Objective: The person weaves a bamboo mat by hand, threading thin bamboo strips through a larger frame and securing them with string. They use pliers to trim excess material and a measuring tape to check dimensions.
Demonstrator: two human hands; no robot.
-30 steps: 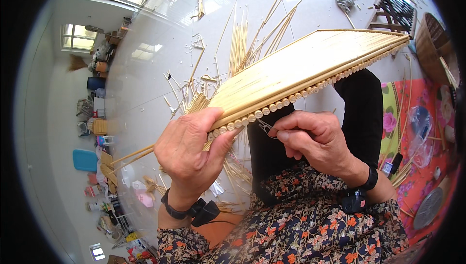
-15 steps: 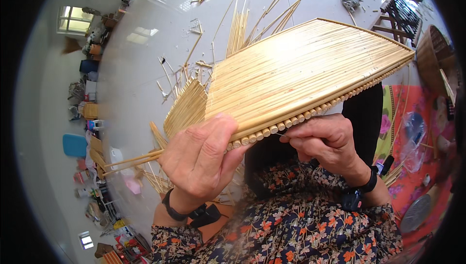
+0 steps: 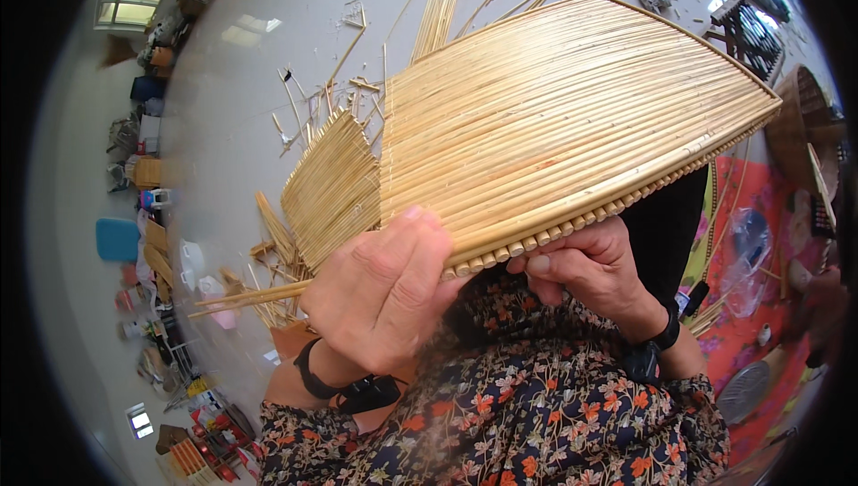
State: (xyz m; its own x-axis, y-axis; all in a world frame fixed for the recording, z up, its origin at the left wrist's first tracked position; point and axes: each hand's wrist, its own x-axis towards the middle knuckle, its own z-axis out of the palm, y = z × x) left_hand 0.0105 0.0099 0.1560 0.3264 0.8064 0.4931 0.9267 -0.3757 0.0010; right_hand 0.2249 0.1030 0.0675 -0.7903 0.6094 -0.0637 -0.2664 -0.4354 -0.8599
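Note:
A broad panel of straw-coloured stalks (image 3: 554,120) laid side by side slants across the middle, with a rim strip along its near edge and a row of cut stalk ends beneath it. My left hand (image 3: 380,294) grips the panel's near left corner, thumb under it and fingers on top. Thin stalks (image 3: 255,295) stick out leftward past that hand. Under the near edge, my right hand (image 3: 594,267) has its fingers pinched together close to the stalk ends. What it pinches cannot be made out. A second stalk panel (image 3: 331,191) shows behind the left corner.
Loose stalks (image 3: 438,26) and cut scraps lie on the pale floor beyond the panel. On the right are a woven basket (image 3: 804,115), a red floral cloth (image 3: 755,307) and a clear plastic bag (image 3: 749,263). Household goods and a blue bin (image 3: 118,239) line the left wall.
The panel's far side has risen and its top now faces me more. My right fingers have moved further beneath the near edge; the thin strand or needle seen at their tips is hidden.

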